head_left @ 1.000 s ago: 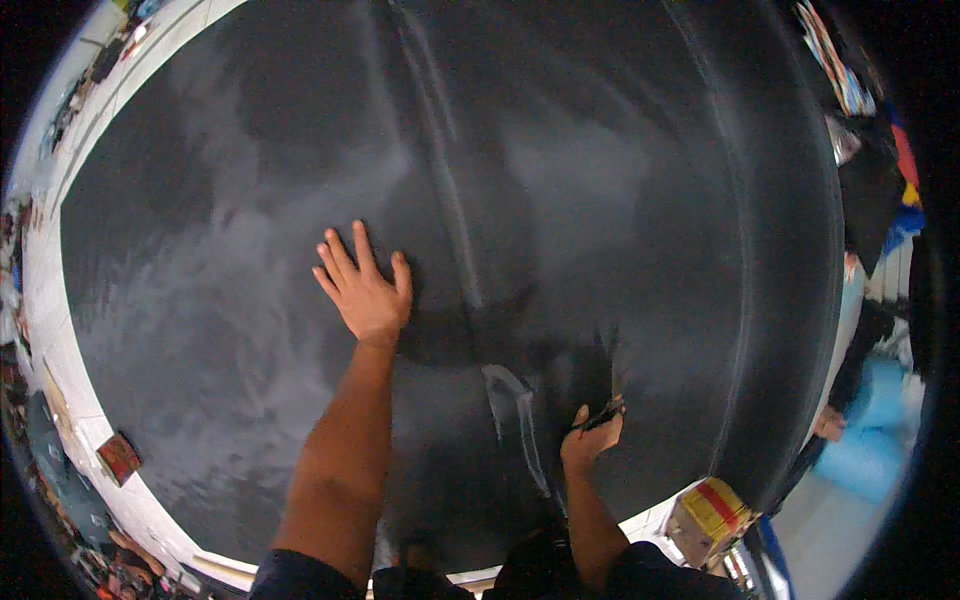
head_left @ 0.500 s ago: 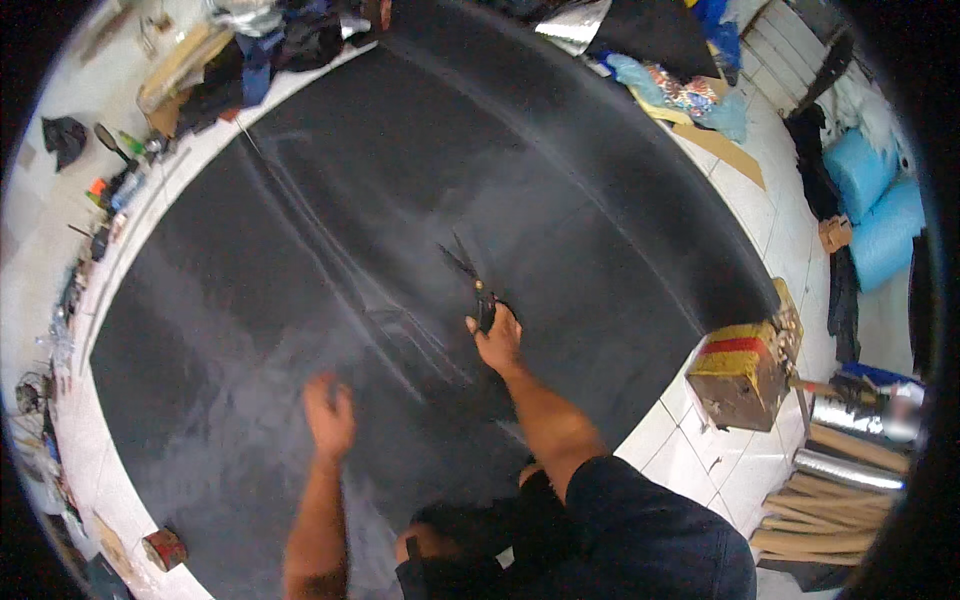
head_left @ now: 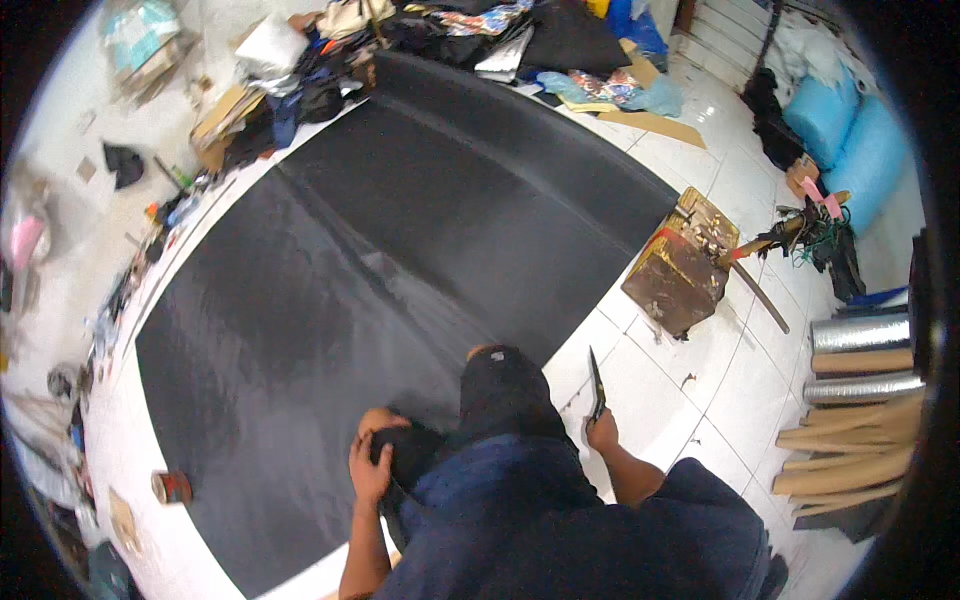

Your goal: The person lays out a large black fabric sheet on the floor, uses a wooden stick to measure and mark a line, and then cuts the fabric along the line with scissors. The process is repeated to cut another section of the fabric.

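Note:
My right hand (head_left: 602, 432) is closed around the handles of black scissors (head_left: 597, 385), held over the white tiles beside the right edge of a large black sheet (head_left: 230, 310). The scissors' blades look together and point away from me. My left hand (head_left: 370, 470) lies on my bent knee with its fingers and thumb apart, holding nothing. Creases run diagonally across the black sheet, which is spread on the floor. Along its far right side, the sheet is rolled or folded up (head_left: 530, 150).
A heavy wooden block (head_left: 672, 285) with a stick stands at the sheet's right corner. A small round tin (head_left: 174, 487) sits at the left edge. Blue rolls (head_left: 862, 190) and brown tubes (head_left: 850, 450) lie to the right. Clothes and bags (head_left: 330, 60) are heaped behind.
My right hand has carried the scissors from above the sheet to the right, over the tiles, and their blades have closed. My left hand has come back onto my knee. The view has shifted.

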Motion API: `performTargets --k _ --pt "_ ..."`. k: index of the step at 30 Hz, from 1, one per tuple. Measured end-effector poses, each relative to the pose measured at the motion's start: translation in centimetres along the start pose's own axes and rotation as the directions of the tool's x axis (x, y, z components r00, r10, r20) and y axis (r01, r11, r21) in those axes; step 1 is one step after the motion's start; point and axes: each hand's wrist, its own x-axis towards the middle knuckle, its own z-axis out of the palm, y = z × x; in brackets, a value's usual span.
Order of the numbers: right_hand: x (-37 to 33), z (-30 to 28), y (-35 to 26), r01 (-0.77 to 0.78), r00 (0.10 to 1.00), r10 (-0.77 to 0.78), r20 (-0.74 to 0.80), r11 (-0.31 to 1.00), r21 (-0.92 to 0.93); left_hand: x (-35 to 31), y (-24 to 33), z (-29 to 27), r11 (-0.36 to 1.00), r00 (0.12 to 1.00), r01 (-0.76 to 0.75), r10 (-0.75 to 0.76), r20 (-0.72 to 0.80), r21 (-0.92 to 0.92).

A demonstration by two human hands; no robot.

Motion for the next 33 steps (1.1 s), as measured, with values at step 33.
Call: performTargets --k 33 --pt "11.9 5.4 -19.8 0.342 0.94 -0.34 0.035 0.933 -0.111 -11.5 19.1 -10.7 0.926 0.756 0.054 -0.282 0.591 0.374"
